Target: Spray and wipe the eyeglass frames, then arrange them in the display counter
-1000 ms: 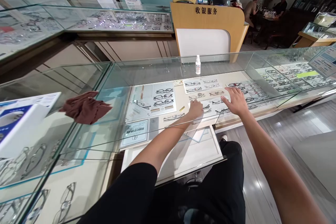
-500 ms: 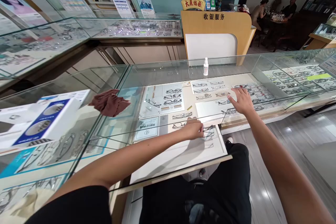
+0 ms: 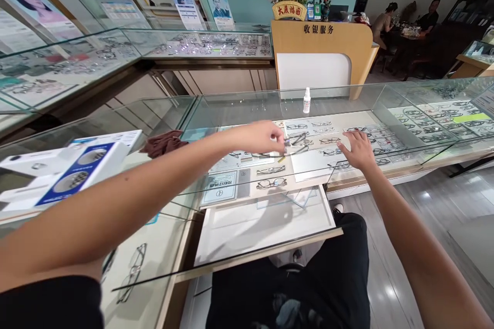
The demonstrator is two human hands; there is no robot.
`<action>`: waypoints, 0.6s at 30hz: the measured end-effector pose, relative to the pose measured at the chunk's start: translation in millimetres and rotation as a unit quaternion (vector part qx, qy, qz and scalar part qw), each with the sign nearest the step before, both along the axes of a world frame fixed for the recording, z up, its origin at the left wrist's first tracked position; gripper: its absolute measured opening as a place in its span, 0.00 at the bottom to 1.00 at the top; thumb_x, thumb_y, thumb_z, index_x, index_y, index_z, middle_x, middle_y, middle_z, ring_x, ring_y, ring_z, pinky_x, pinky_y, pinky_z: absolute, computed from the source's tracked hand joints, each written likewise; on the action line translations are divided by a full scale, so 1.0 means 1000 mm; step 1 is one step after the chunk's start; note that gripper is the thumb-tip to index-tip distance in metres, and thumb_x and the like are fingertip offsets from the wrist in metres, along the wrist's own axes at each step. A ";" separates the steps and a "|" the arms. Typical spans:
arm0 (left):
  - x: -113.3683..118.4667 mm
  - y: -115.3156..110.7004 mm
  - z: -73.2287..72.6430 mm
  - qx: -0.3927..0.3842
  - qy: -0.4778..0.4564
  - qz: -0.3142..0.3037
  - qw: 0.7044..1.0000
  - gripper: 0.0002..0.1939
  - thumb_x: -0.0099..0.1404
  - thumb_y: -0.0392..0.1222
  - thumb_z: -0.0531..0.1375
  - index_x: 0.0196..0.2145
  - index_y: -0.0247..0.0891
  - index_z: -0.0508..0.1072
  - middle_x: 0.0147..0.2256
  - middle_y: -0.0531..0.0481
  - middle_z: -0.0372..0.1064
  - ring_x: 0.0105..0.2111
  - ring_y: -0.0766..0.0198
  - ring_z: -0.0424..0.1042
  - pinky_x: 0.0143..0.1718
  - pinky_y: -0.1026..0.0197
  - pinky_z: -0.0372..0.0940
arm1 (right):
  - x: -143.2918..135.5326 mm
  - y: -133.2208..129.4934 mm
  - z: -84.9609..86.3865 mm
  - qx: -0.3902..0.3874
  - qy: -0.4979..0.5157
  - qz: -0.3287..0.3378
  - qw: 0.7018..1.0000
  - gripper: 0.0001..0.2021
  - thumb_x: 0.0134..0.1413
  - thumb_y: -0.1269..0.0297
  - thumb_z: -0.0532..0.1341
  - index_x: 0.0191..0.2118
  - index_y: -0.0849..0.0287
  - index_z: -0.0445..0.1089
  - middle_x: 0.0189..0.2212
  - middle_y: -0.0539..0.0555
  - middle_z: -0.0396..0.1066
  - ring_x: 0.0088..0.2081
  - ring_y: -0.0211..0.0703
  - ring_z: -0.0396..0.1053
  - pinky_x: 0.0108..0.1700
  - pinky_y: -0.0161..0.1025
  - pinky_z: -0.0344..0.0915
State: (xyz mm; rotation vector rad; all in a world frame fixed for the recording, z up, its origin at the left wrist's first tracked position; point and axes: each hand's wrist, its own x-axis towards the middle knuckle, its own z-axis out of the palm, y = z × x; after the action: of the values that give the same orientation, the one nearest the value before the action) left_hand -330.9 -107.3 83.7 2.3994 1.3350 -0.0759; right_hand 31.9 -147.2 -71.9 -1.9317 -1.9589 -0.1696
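Note:
My left hand [image 3: 260,139] is raised over the glass counter top [image 3: 231,105], its fingers pinched on a pair of eyeglasses [image 3: 297,140] that juts out to the right. Fingers spread, my right hand [image 3: 358,150] lies on the glass at the right and holds nothing. Below my left forearm, the white drawer [image 3: 235,239] is pulled out towards my lap. Under the glass, more eyeglasses [image 3: 271,183] lie on the display shelf. A small white spray bottle [image 3: 306,101] stands upright on the counter beyond my hands.
A crumpled brown cloth [image 3: 164,145] lies on the glass at the left, partly behind my forearm. White and blue boxes [image 3: 83,172] stand nearer the left edge. Beyond the counter is a wooden cashier desk [image 3: 276,36]. Two people sit at a table in the back right.
My left hand has lifted from the drawer with the eyeglasses and moved forward above the counter top. My right hand has stayed in place on the glass.

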 end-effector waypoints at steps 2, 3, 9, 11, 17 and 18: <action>0.008 0.030 -0.002 -0.001 0.026 0.001 1.000 0.12 0.62 0.53 0.63 0.34 0.44 0.81 0.37 0.52 0.78 0.42 0.56 0.76 0.57 0.53 0.66 | 0.000 0.000 0.000 -0.003 -0.008 -0.004 1.000 0.33 0.72 0.41 0.49 0.66 0.61 0.72 0.64 0.67 0.73 0.69 0.71 0.63 0.69 0.69 0.64; 0.013 0.043 -0.005 0.013 0.038 0.003 0.999 0.12 0.62 0.53 0.63 0.34 0.43 0.81 0.37 0.51 0.78 0.46 0.54 0.76 0.61 0.51 0.64 | 0.000 0.000 0.000 0.000 -0.009 -0.002 1.000 0.33 0.73 0.41 0.49 0.65 0.60 0.72 0.64 0.67 0.74 0.68 0.71 0.63 0.68 0.69 0.64; 0.031 0.099 -0.040 0.049 0.076 -0.001 0.996 0.10 0.62 0.50 0.65 0.34 0.42 0.81 0.30 0.46 0.73 0.60 0.43 0.66 0.66 0.41 0.59 | 0.001 -0.001 -0.001 0.018 0.008 0.010 1.000 0.31 0.72 0.41 0.50 0.63 0.58 0.74 0.63 0.66 0.75 0.67 0.71 0.64 0.67 0.69 0.65; 0.034 0.107 -0.050 0.053 0.080 0.001 0.995 0.08 0.63 0.48 0.64 0.34 0.42 0.81 0.30 0.45 0.73 0.60 0.43 0.65 0.66 0.41 0.58 | 0.000 -0.001 -0.001 0.015 0.010 0.010 1.000 0.31 0.72 0.41 0.50 0.63 0.59 0.74 0.63 0.67 0.74 0.68 0.71 0.64 0.68 0.69 0.64; 0.038 0.113 -0.073 0.074 0.100 -0.010 0.992 0.09 0.63 0.47 0.63 0.34 0.41 0.81 0.42 0.41 0.77 0.60 0.41 0.65 0.66 0.39 0.58 | 0.000 -0.002 -0.002 0.022 0.008 0.016 1.000 0.30 0.73 0.42 0.51 0.63 0.57 0.74 0.61 0.66 0.75 0.67 0.70 0.64 0.67 0.68 0.65; 0.038 0.113 -0.075 0.077 0.102 -0.009 0.992 0.10 0.63 0.47 0.63 0.35 0.41 0.81 0.45 0.41 0.77 0.60 0.41 0.65 0.66 0.39 0.58 | 0.000 -0.002 -0.002 0.022 0.009 0.016 1.000 0.30 0.73 0.42 0.51 0.63 0.57 0.75 0.61 0.66 0.75 0.67 0.70 0.64 0.67 0.69 0.65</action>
State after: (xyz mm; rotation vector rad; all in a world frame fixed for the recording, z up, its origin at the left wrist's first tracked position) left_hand -293.4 5.3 8.6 2.5912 1.4558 -0.2386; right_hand 31.8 -149.7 -73.7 -1.8669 -1.9570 -0.1856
